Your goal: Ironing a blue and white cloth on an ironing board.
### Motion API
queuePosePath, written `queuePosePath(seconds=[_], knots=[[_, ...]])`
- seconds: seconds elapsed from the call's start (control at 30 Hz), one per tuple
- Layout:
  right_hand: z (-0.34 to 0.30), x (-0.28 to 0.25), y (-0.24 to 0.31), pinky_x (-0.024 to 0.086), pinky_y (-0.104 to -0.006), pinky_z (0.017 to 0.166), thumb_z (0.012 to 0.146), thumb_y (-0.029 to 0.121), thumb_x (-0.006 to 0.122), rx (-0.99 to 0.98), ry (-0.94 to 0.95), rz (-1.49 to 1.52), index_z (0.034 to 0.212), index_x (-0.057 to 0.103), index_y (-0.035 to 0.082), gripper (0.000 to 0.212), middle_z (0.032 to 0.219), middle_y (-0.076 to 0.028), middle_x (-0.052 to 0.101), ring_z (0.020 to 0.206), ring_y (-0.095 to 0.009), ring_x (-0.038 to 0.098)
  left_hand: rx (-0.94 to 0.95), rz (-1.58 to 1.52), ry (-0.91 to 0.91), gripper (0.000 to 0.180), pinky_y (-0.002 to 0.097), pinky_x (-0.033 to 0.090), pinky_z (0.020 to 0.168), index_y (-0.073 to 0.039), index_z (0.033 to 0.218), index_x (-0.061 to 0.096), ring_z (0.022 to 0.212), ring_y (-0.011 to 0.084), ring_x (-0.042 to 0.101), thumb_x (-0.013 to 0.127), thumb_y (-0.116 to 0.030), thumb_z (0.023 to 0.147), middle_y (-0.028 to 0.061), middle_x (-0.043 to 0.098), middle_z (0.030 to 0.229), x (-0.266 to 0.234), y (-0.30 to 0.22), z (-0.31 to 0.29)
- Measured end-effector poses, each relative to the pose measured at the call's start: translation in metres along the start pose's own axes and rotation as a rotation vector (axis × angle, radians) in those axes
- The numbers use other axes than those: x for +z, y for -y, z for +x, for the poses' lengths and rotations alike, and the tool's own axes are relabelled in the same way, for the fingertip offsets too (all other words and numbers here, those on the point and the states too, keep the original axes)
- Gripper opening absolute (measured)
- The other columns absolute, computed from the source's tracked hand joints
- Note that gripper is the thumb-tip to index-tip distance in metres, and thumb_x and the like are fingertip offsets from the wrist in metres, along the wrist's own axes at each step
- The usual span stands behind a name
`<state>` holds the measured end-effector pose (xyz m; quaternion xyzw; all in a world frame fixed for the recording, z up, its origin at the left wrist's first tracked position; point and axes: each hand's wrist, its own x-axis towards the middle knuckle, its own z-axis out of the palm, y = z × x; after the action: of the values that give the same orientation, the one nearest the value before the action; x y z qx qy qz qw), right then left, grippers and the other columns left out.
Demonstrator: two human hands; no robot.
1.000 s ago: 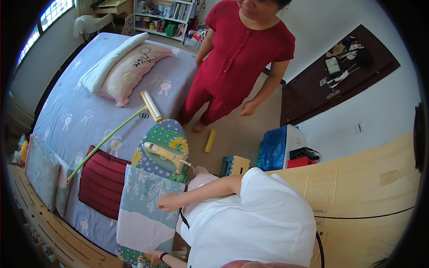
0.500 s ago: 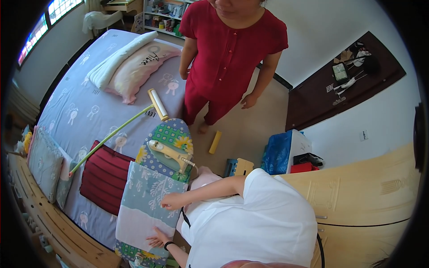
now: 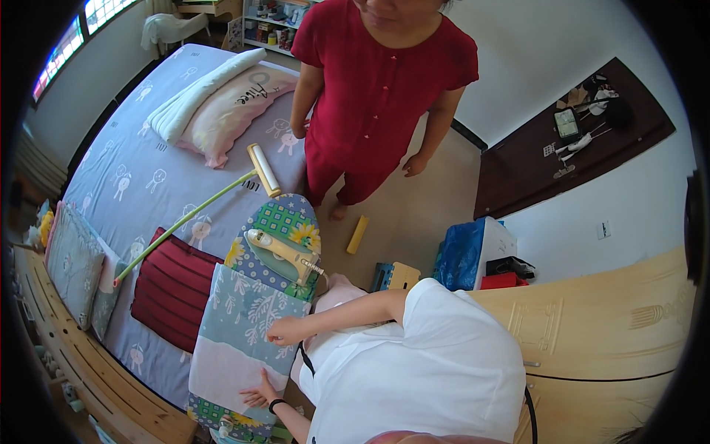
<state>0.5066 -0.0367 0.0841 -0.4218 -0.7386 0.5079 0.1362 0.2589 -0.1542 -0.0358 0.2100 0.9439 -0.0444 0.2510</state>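
My left hand (image 3: 259, 390), with a black band at its wrist, lies spread on the white lower part of a folded cloth (image 3: 240, 318). The cloth is blue-grey with white leaf shapes and drapes across a patterned ironing board (image 3: 277, 214). Over the blue-grey part, at the cloth's near edge, my right hand (image 3: 285, 331) is curled closed, with nothing visible in it. Beyond it a cream and green iron (image 3: 285, 257) rests on its side on the board, its cord running off beside me.
The bed (image 3: 111, 200) behind the board holds a dark red cushion (image 3: 174, 292), a green-handled mop (image 3: 200, 211) and pillows (image 3: 237, 111). A person in red (image 3: 384, 96) stands past the board's far end. A yellow bar (image 3: 357, 234) lies on the floor.
My left hand has shifted slightly up along the cloth, still spread on it. My right hand stays curled in about the same place. The iron has not moved.
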Motion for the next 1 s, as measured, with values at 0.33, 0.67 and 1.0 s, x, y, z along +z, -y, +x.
queuePosePath(seconds=[0.33,0.67,1.0], knots=[[-0.001,-0.002,-0.001,0.045,-0.0396,0.065,0.071,0.017,0.051,0.037,0.003,0.018,0.086,0.06,0.008,0.019,0.079,-0.011,0.062,0.076,-0.029,0.059,-0.023,0.031,0.029,0.126,0.0576,0.0,0.098,-0.018,0.136,-0.015,0.127,0.0435,-0.013,0.051,-0.081,0.049,0.0223,-0.015,0.14,-0.002,-0.002,0.0],[-0.002,-0.012,0.003,0.046,-0.0376,0.066,0.073,0.016,0.053,0.064,0.036,-0.027,0.09,0.059,0.007,0.02,0.081,-0.01,0.062,0.076,-0.027,0.059,-0.014,0.033,0.037,0.117,0.0583,0.002,0.098,-0.018,0.136,-0.014,0.128,0.0446,-0.01,0.05,-0.076,0.057,0.0217,-0.014,0.14,0.002,-0.006,0.005],[0.011,0.001,0.011,0.044,-0.041,0.071,0.077,0.018,0.05,0.073,0.179,-0.075,0.087,0.06,0.003,0.021,0.082,-0.018,0.06,0.078,-0.033,0.057,0.128,0.029,-0.079,0.114,0.041,0.003,0.106,0.0,0.135,0.011,0.129,0.0306,0.009,0.058,-0.07,0.058,0.0157,0.011,0.141,0.02,0.047,0.019]])
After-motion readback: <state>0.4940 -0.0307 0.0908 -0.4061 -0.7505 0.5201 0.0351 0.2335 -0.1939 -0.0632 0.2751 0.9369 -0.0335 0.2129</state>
